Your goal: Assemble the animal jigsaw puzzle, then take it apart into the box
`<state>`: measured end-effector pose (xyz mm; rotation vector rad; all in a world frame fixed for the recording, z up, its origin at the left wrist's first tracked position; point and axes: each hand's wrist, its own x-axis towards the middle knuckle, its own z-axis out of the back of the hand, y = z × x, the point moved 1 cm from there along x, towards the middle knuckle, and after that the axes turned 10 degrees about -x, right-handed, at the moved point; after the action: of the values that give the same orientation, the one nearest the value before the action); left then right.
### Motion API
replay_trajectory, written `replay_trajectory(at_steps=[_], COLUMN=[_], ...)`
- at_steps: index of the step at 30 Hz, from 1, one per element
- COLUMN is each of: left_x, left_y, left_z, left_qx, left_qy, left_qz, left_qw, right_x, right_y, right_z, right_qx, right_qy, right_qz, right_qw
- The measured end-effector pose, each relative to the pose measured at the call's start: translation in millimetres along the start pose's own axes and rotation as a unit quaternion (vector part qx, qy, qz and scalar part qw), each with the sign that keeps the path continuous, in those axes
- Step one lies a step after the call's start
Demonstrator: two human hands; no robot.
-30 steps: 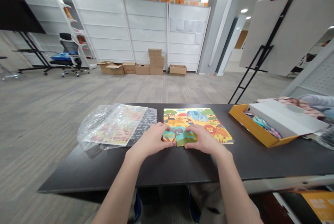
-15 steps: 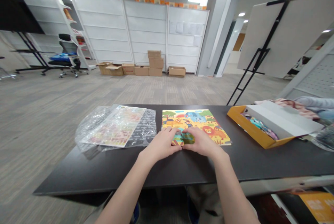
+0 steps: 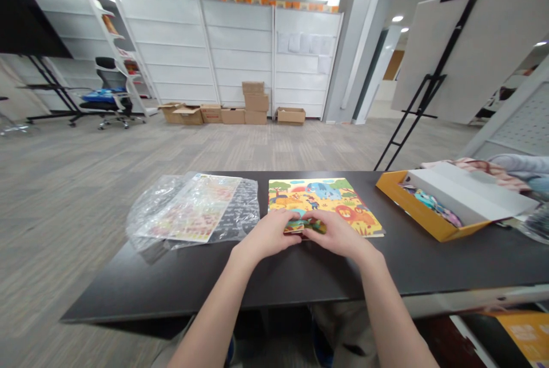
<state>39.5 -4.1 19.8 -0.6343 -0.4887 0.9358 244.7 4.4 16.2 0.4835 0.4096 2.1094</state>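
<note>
A colourful animal picture puzzle [image 3: 319,190], with an elephant and lions, lies flat on the dark table. At its front edge, my left hand [image 3: 272,235] pinches the left side of some small green and teal puzzle pieces [image 3: 295,224]. From the other side my right hand [image 3: 337,232] grips the same pieces, thumb below and fingers on top. The pieces look tilted up, their near edge facing me. My fingers cover part of them, so I cannot tell whether they are fully joined.
Left of the puzzle, a clear plastic bag [image 3: 150,208] lies around a printed sheet [image 3: 206,208]. An open yellow box [image 3: 446,232] with colourful pieces inside stands on the right, folded cloth [image 3: 476,170] behind it. The table's [image 3: 171,293] near edge runs below my forearms.
The puzzle pieces, nearly flat before, are now tipped up between my hands and show less of their face. Both hands stay at the puzzle's front edge, and the view has shifted slightly.
</note>
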Motion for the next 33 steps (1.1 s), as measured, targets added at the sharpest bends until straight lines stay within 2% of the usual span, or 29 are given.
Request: replay_trajectory(at_steps=[4, 9, 15, 19, 25, 29, 33], left_x=[5, 6, 2, -4, -15, -16, -13], left_y=[-6, -13, -11, -8, -18, -30, -40], left_z=[-1.8, -6.0, -3.5, 1.5, 5.9, 2.7, -6.2], left_qx=[0.041, 0.100, 0.047, 0.034, 0.048, 0.056, 0.081], left_qy=[0.003, 0.006, 0.009, 0.002, 0.072, 0.085, 0.091], left_qz=[0.012, 0.028, 0.010, 0.028, 0.041, 0.037, 0.031], left_qw=[0.999, 0.995, 0.999, 0.999, 0.995, 0.994, 0.992], right_x=[2, 6, 5, 0, -12, -14, -12], right_y=[1, 2, 9, -5, -32, -30, -25], right_z=[0, -1, 2, 11, 18, 14, 11], right_qx=[0.065, 0.064, 0.151, 0.103, -0.017, -0.036, -0.053], right_qy=[-0.015, -0.056, -0.090, -0.117, -0.045, 0.002, -0.001], right_qz=[0.001, 0.031, 0.039, -0.008, -0.073, -0.086, -0.073], right_qw=[0.998, 0.996, 0.984, 0.988, 0.996, 0.996, 0.996])
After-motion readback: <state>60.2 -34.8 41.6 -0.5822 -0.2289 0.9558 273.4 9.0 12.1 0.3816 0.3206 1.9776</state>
